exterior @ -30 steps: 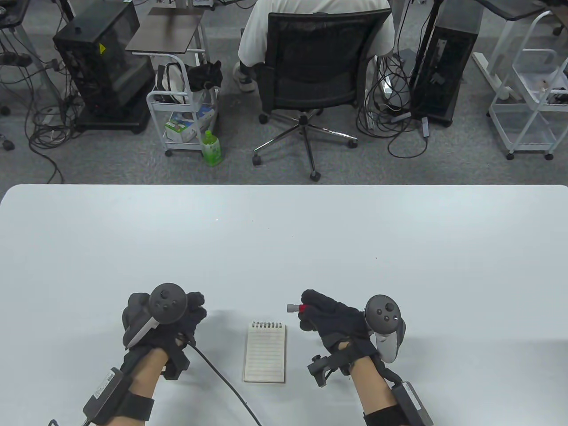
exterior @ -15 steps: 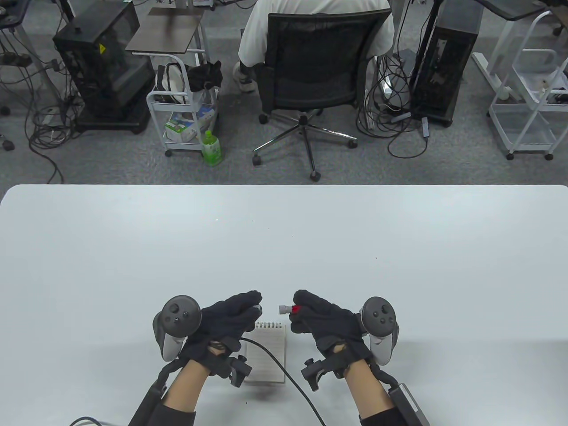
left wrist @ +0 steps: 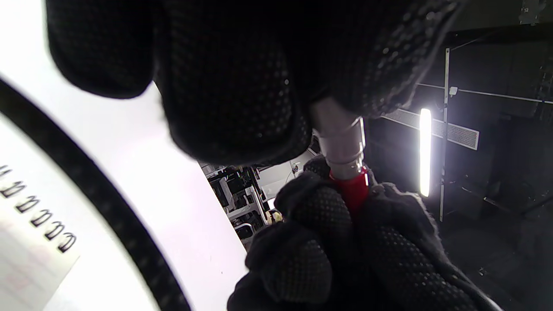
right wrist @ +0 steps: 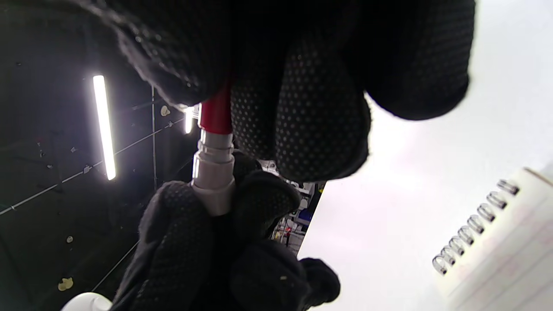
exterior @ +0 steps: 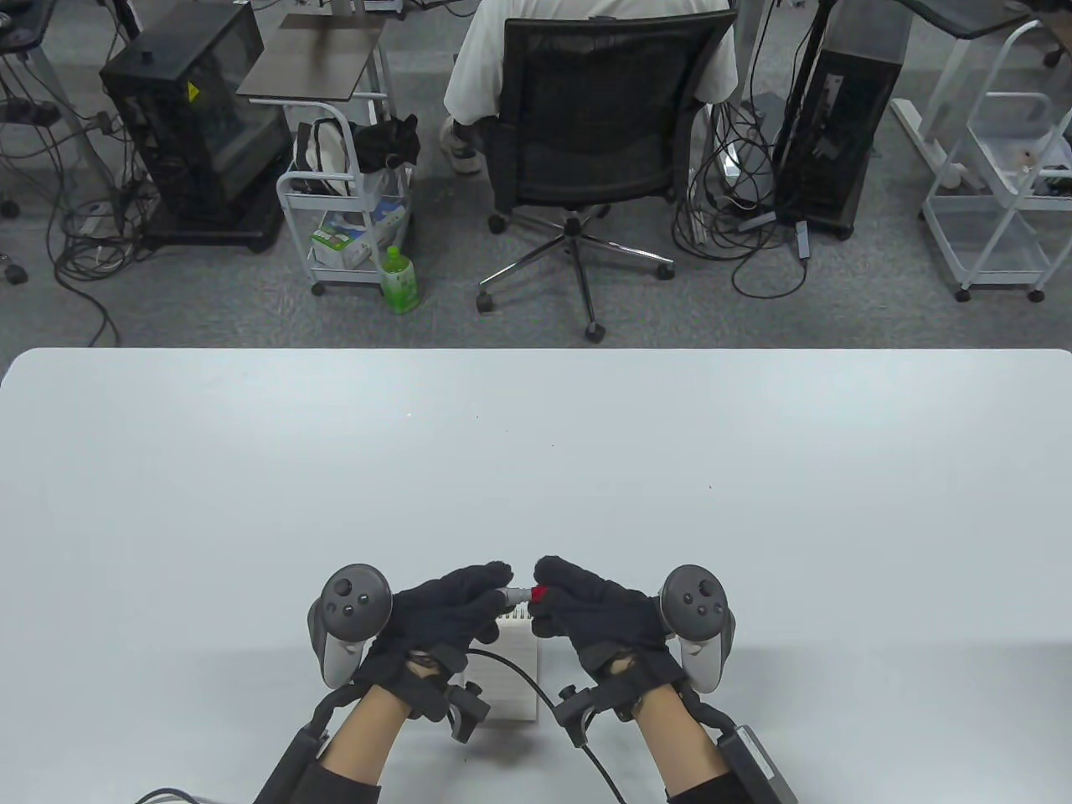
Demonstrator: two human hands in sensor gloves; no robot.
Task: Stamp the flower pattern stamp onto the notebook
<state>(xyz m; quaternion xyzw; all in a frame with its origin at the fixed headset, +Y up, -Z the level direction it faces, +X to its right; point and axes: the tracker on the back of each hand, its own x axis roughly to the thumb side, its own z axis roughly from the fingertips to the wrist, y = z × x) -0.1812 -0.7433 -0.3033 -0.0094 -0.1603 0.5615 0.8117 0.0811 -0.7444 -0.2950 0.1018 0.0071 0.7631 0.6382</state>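
My left hand sits over the near-centre of the table, palm turned inward, tracker on its back. Its fingertips pinch the grey cap of the flower stamp. Thumb and forefinger are wrapped round the cap end, the rest of that end buried in the glove (how far the cap sits on the barrel I cannot tell).

Under both hands lies the notebook, flat on the table, spiral binding at its far edge, lined page facing up. Left wrist and glove cover its left side. A black cable runs across the page toward the near table edge.

The stamp is held level, above the notebook's spiral edge, bridging the two hands: grey cap to the left, red barrel to the right. It is not touching the paper.

My right hand grips the red barrel, fingers curled tight round it, only a short red stretch showing beside the grey collar. Fingertips of the two hands are nearly touching. Right tracker rides on the outer side of that hand.

Beyond the table: an office chair with someone seated, a green bottle on the floor.
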